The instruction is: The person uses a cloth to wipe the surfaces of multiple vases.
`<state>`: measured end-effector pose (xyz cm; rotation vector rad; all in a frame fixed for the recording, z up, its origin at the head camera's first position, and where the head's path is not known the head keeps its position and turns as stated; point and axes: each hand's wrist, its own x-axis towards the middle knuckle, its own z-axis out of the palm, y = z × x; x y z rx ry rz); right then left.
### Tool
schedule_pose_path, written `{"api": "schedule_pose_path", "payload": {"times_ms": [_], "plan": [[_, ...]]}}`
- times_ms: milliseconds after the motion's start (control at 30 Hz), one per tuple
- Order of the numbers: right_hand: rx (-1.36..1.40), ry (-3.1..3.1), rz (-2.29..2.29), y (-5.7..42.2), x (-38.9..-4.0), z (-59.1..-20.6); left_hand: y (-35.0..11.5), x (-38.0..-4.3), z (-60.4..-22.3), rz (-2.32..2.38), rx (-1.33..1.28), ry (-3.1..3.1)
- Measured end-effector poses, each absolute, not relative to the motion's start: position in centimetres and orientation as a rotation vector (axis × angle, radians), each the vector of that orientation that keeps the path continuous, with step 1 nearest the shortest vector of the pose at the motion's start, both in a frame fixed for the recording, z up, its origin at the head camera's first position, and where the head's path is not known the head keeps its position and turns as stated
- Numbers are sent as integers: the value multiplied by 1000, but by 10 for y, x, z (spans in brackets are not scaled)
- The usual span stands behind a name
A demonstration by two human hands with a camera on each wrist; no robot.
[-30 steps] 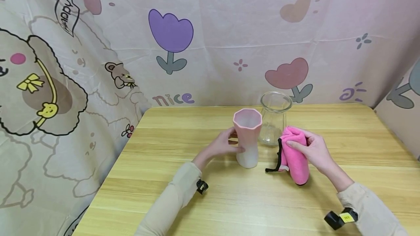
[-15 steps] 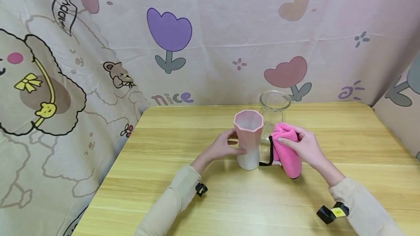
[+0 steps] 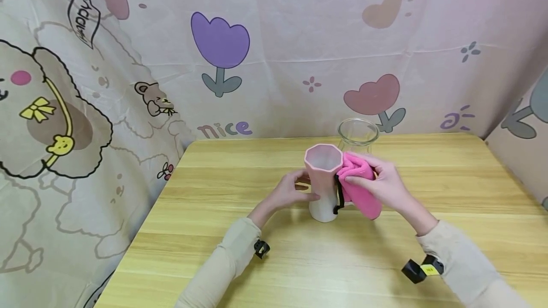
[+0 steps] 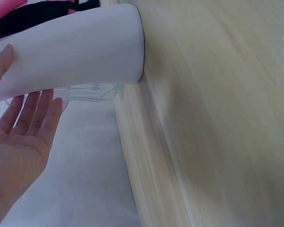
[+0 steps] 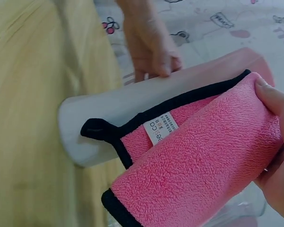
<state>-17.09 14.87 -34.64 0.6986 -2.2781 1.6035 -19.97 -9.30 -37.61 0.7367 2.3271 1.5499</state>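
A tall vase (image 3: 324,189), pink at its faceted rim and fading to white below, stands upright on the wooden table. My left hand (image 3: 292,190) holds its left side, thumb in front and fingers behind; the left wrist view shows the thumb and fingers on either side of the white wall (image 4: 85,47). On the vase's right, my right hand (image 3: 385,182) pinches a folded pink towel (image 3: 361,194) with black edging. In the right wrist view the towel (image 5: 203,156), with a white label, overlaps the vase (image 5: 99,113). The towel's upper left edge is right at the vase's rim.
A clear glass vase (image 3: 358,132) with a flared rim stands behind the towel, its lower part mostly hidden. The wooden table (image 3: 222,170) reaches back to a printed cloth backdrop (image 3: 278,61), and another printed cloth hangs at the left.
My right hand has moved left and slightly away with the towel, bringing it up to the pink vase and across the glass one. My left hand and the pink vase have stayed nearly still.
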Motion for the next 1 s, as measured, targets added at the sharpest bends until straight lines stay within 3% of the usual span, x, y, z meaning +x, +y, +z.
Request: {"api": "schedule_pose_path", "payload": {"times_ms": [267, 600, 1000], "plan": [[737, -2471, 1547, 151, -180, -375, -94, -213, -399, 1566, 730, 2325], [843, -2715, 1374, 151, -182, -395, -94, -214, -400, 1548, 682, 2320], [981, -2838, 1022, 146, -183, -413, -94, -199, -374, 1538, 681, 2304]]}}
